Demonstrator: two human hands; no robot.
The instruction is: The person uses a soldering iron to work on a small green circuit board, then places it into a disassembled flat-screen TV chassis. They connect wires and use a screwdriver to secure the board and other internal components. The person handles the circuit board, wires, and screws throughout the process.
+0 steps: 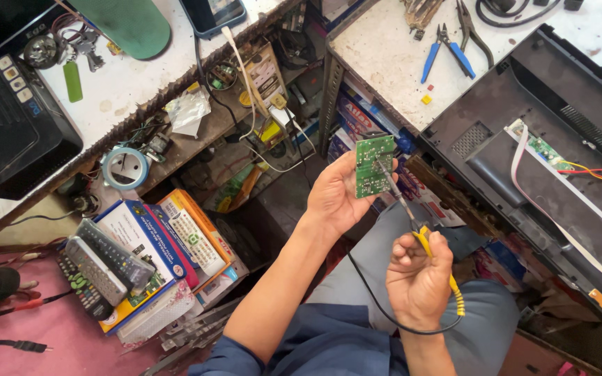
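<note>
My left hand (pixel 334 196) holds a small green circuit board (pixel 373 166) upright by its edge, solder side toward me. My right hand (pixel 418 278) grips a soldering iron (pixel 412 221) with a yellow handle, and its metal tip touches the middle of the board. The iron's black cord loops under my right wrist. Both hands hover above my lap, between two workbenches.
An opened black flat-screen set (pixel 496 150) with red and yellow wires lies on the right bench, blue-handled pliers (pixel 447 52) beyond it. Left: remote controls (pixel 102 268) on boxes, a tape roll (pixel 125 168), a black device (pixel 8 132), probes on pink cloth.
</note>
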